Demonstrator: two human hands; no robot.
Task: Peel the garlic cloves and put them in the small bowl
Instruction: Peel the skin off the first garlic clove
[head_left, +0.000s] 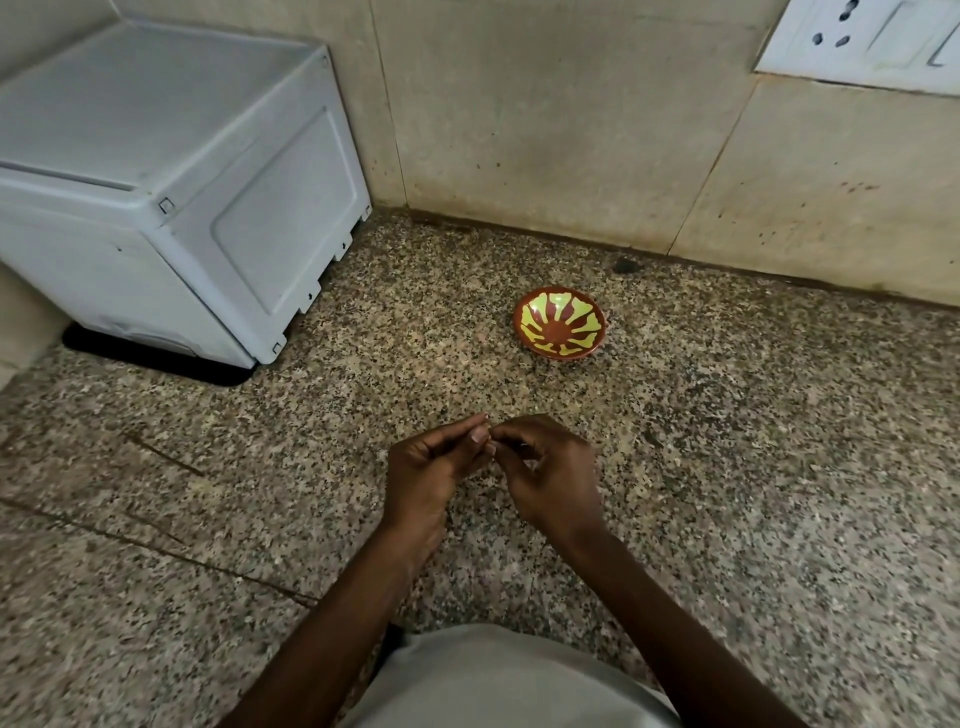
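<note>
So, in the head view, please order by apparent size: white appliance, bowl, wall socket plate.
1. White appliance, clearly largest.
2. Socket plate, cut off by the frame.
3. Bowl, smallest.

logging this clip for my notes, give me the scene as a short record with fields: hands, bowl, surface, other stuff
left hand: left hand, fingers curled, fingertips meeting the right hand's
right hand: right hand, fingers curled, pinching at the same spot
held item: something small between the fingertips, too hidden to identify
bowl: small brown bowl with yellow pattern, holds no cloves, beyond the hands near the wall
surface: speckled granite counter
other: white plastic appliance back left; white wall socket plate top right
</note>
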